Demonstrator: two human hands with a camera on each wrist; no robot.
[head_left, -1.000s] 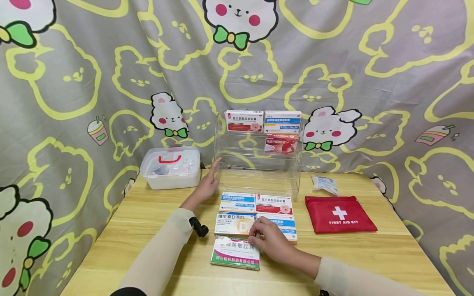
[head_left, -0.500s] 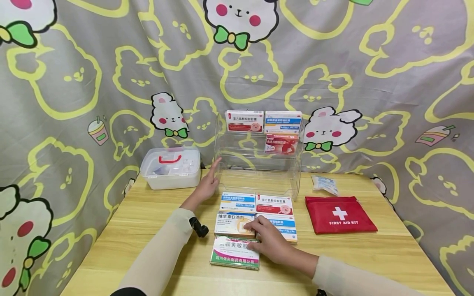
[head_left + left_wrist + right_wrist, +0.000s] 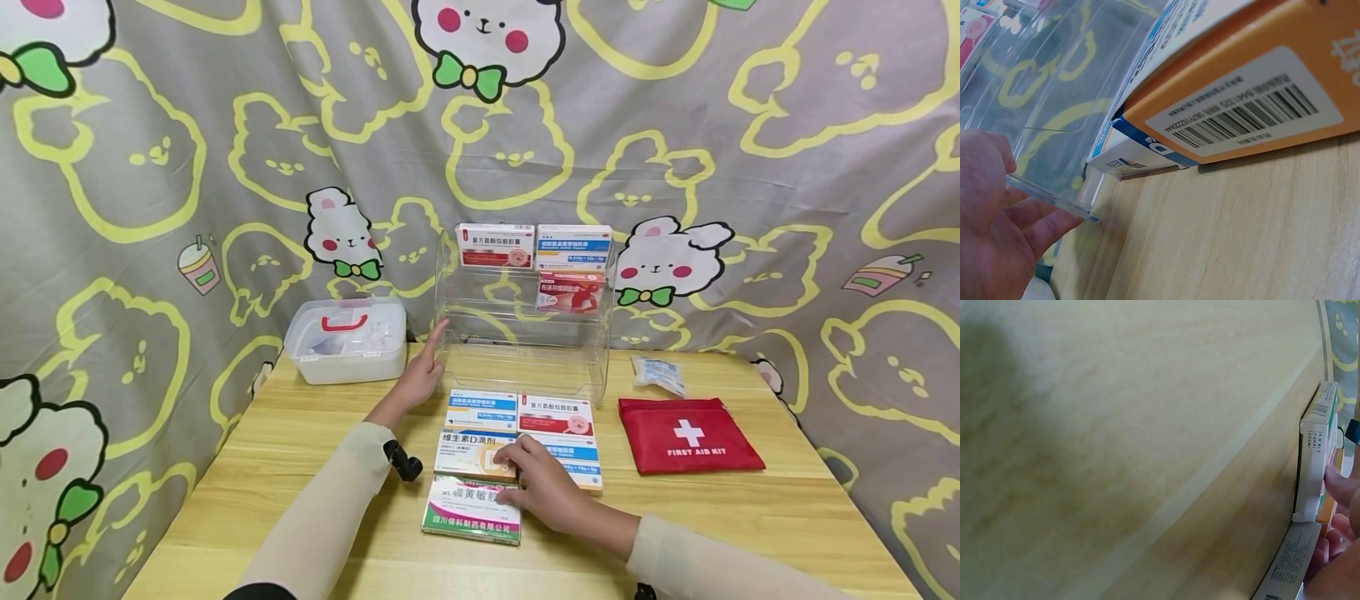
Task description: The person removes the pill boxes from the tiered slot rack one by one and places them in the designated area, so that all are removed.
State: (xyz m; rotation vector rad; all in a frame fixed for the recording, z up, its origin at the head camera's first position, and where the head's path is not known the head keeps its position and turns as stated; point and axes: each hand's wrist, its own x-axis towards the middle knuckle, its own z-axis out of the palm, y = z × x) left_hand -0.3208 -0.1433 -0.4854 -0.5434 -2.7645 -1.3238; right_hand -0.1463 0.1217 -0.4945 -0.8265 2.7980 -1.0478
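My left hand (image 3: 422,375) is at the left side of a clear tiered display rack (image 3: 525,371), index finger pointing up along it. In the left wrist view its thumb and fingers lie on either side of the clear panel. My right hand (image 3: 551,487) rests over the medicine boxes before the rack. Its thumb touches the right side of a white-and-green capsule box (image 3: 472,512), and its bent fingertips lie over the orange-and-white vitamin D box (image 3: 468,452). Behind that lies a blue-and-white box (image 3: 482,408); a red-and-white box (image 3: 555,414) and another blue-and-white box (image 3: 573,454) lie to the right.
Three boxes stand in the rack's upper tiers, among them a red box (image 3: 568,293). A lidded plastic case (image 3: 345,342) with a red handle is at the left. To the right lie a red first aid pouch (image 3: 690,435) and a small clear packet (image 3: 658,374).
The right hand has opened out a little and shifted slightly left, its fingertips now over the vitamin D box. The white-and-green box has slid slightly left. My left hand stays put.
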